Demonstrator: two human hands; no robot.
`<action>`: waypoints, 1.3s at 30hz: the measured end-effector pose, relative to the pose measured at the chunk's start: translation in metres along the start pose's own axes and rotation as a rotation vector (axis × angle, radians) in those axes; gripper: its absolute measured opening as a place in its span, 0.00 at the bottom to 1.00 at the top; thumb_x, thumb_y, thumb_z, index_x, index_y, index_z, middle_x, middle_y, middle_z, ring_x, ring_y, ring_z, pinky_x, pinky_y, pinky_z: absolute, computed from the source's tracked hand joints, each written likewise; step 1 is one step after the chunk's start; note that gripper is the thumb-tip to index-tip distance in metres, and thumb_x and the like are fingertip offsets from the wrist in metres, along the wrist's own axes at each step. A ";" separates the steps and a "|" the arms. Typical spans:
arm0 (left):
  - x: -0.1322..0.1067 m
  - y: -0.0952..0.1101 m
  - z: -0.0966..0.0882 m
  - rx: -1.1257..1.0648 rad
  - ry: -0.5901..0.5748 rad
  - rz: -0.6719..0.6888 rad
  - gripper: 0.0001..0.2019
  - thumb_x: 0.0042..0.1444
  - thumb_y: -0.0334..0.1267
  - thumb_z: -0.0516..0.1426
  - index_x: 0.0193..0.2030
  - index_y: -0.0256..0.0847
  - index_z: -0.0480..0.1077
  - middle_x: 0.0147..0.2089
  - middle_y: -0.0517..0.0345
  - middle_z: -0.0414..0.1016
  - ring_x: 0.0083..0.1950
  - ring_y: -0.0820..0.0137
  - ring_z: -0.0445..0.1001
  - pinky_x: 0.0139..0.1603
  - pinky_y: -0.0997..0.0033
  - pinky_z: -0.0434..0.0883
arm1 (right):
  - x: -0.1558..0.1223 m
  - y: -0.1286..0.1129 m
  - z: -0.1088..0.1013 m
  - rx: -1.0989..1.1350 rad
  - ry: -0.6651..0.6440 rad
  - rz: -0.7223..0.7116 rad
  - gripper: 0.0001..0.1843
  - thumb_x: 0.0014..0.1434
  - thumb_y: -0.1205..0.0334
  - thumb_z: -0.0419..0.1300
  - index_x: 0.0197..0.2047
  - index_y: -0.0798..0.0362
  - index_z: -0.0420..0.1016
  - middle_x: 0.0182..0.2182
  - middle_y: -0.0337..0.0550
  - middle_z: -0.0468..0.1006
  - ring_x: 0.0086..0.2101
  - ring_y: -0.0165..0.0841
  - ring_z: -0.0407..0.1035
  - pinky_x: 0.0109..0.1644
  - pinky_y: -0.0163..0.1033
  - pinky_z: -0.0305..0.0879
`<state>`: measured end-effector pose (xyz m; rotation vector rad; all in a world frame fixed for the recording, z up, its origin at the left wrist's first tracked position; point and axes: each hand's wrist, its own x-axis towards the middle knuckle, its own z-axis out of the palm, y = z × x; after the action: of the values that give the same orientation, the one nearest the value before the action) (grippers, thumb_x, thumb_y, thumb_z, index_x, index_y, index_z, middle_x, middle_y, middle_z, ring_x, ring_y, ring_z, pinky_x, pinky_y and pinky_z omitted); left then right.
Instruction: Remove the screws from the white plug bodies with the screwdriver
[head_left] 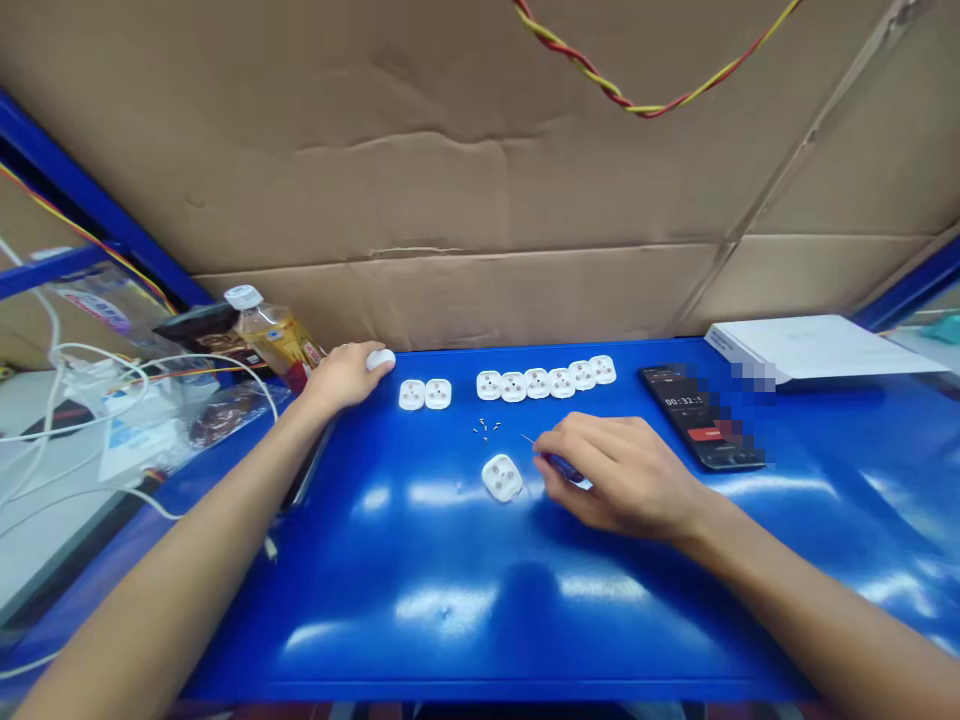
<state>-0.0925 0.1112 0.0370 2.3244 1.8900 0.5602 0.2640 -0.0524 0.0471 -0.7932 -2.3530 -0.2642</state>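
My right hand [611,475] is shut on a small screwdriver [562,463] with a blue handle, its thin steel shaft pointing left. The tip stands just above and behind a white plastic socket piece [502,477], without touching it. My left hand [346,376] grips a white rounded plastic piece [381,359] at the far edge of the blue worktop [420,640]. Several tiny metal screws [486,429] lie between the hands. Two white socket pieces [424,394] sit near my left hand, and several more [545,380] stand in a row along the far edge.
A phone [697,415] showing a timer lies on the worktop at right, beside a white flat box [817,345]. A bottle [274,335], bags and white cables lie beyond the left edge. Cardboard lines the back, with a twisted red-yellow wire [645,100] hanging above.
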 end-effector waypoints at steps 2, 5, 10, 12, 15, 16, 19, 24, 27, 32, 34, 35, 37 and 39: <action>0.000 -0.003 -0.001 0.047 -0.030 0.009 0.18 0.60 0.48 0.60 0.51 0.40 0.79 0.51 0.43 0.82 0.52 0.48 0.79 0.57 0.47 0.72 | 0.000 0.000 0.000 -0.005 0.003 0.003 0.07 0.69 0.68 0.55 0.39 0.55 0.75 0.28 0.39 0.76 0.27 0.31 0.66 0.27 0.39 0.53; -0.015 0.000 -0.016 0.077 -0.014 0.017 0.20 0.54 0.45 0.64 0.53 0.42 0.78 0.53 0.44 0.80 0.56 0.47 0.76 0.61 0.45 0.72 | 0.002 0.001 -0.001 -0.010 0.017 0.002 0.08 0.69 0.69 0.56 0.37 0.55 0.73 0.26 0.39 0.73 0.26 0.31 0.64 0.27 0.40 0.53; -0.077 0.058 -0.045 -0.486 -0.076 -0.023 0.31 0.52 0.50 0.69 0.62 0.46 0.72 0.61 0.51 0.78 0.56 0.54 0.79 0.59 0.51 0.78 | 0.006 -0.004 -0.005 0.105 0.045 0.034 0.17 0.76 0.59 0.48 0.34 0.53 0.67 0.28 0.42 0.70 0.27 0.32 0.61 0.29 0.39 0.59; -0.099 0.092 -0.043 -0.647 -0.184 0.016 0.32 0.50 0.51 0.72 0.60 0.45 0.74 0.61 0.50 0.78 0.56 0.53 0.80 0.56 0.52 0.81 | 0.006 -0.006 -0.005 0.146 -0.017 0.101 0.15 0.76 0.62 0.45 0.39 0.54 0.68 0.33 0.44 0.72 0.29 0.32 0.63 0.30 0.38 0.61; -0.114 0.134 -0.027 -0.760 -0.325 0.162 0.28 0.51 0.44 0.72 0.59 0.47 0.76 0.59 0.53 0.80 0.57 0.56 0.81 0.59 0.55 0.81 | 0.004 -0.009 -0.003 0.158 -0.122 0.159 0.11 0.75 0.62 0.49 0.53 0.54 0.70 0.43 0.49 0.75 0.33 0.34 0.69 0.29 0.37 0.61; -0.115 0.142 -0.021 -0.797 -0.355 0.214 0.26 0.51 0.41 0.72 0.58 0.46 0.77 0.56 0.53 0.82 0.54 0.57 0.82 0.56 0.57 0.82 | 0.003 -0.009 -0.002 0.162 -0.145 0.176 0.14 0.75 0.59 0.51 0.58 0.54 0.68 0.46 0.50 0.75 0.35 0.35 0.70 0.29 0.37 0.62; -0.112 0.153 -0.006 -0.878 -0.412 0.277 0.24 0.55 0.35 0.70 0.59 0.44 0.75 0.50 0.54 0.84 0.49 0.62 0.84 0.55 0.60 0.82 | 0.003 -0.006 0.002 0.218 -0.210 0.251 0.21 0.73 0.51 0.56 0.63 0.53 0.67 0.50 0.52 0.75 0.40 0.38 0.73 0.35 0.40 0.67; -0.113 0.151 0.002 -0.986 -0.350 0.217 0.30 0.55 0.38 0.71 0.63 0.43 0.70 0.49 0.51 0.85 0.49 0.59 0.85 0.53 0.60 0.84 | 0.008 -0.001 0.001 0.463 -0.177 0.418 0.11 0.67 0.53 0.65 0.44 0.52 0.74 0.39 0.42 0.79 0.37 0.34 0.72 0.39 0.39 0.66; -0.117 0.148 0.006 -0.941 -0.314 0.235 0.31 0.55 0.39 0.71 0.64 0.45 0.70 0.50 0.52 0.85 0.51 0.59 0.85 0.54 0.58 0.84 | 0.013 -0.001 -0.003 0.642 -0.186 0.605 0.11 0.67 0.52 0.65 0.40 0.51 0.77 0.34 0.38 0.80 0.33 0.31 0.70 0.37 0.37 0.64; -0.119 0.143 0.009 -0.876 -0.130 0.404 0.27 0.55 0.40 0.72 0.60 0.48 0.74 0.62 0.50 0.76 0.53 0.62 0.83 0.56 0.59 0.83 | 0.016 0.000 -0.005 0.866 -0.155 0.773 0.18 0.72 0.46 0.58 0.44 0.51 0.79 0.35 0.38 0.80 0.31 0.29 0.69 0.35 0.36 0.64; -0.118 0.143 0.008 -0.738 -0.008 0.501 0.14 0.58 0.38 0.70 0.51 0.46 0.79 0.62 0.50 0.75 0.58 0.61 0.80 0.61 0.58 0.79 | 0.016 0.001 -0.005 0.886 -0.138 0.758 0.17 0.73 0.47 0.57 0.49 0.51 0.78 0.39 0.39 0.81 0.34 0.30 0.71 0.37 0.36 0.66; -0.117 0.143 0.007 -0.651 0.031 0.537 0.11 0.59 0.38 0.70 0.48 0.46 0.80 0.61 0.50 0.75 0.60 0.60 0.78 0.64 0.56 0.77 | 0.016 0.002 -0.004 0.899 -0.131 0.727 0.16 0.73 0.48 0.57 0.50 0.50 0.78 0.42 0.41 0.82 0.37 0.31 0.73 0.41 0.37 0.68; -0.115 0.143 0.005 -0.525 0.054 0.585 0.11 0.61 0.37 0.68 0.50 0.48 0.81 0.59 0.50 0.77 0.64 0.58 0.75 0.68 0.53 0.73 | 0.016 0.002 -0.005 0.927 -0.125 0.654 0.15 0.74 0.50 0.57 0.52 0.49 0.78 0.49 0.43 0.82 0.46 0.34 0.75 0.50 0.40 0.69; -0.113 0.141 0.001 -0.489 0.013 0.640 0.13 0.64 0.37 0.65 0.55 0.48 0.80 0.61 0.49 0.77 0.65 0.57 0.74 0.67 0.53 0.74 | 0.016 0.002 -0.006 0.944 -0.121 0.620 0.14 0.74 0.52 0.57 0.54 0.49 0.79 0.51 0.43 0.82 0.50 0.37 0.75 0.56 0.43 0.69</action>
<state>0.0198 -0.0288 0.0529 2.5138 0.8243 0.9568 0.2582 -0.0454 0.0617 -0.9722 -1.8593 1.0858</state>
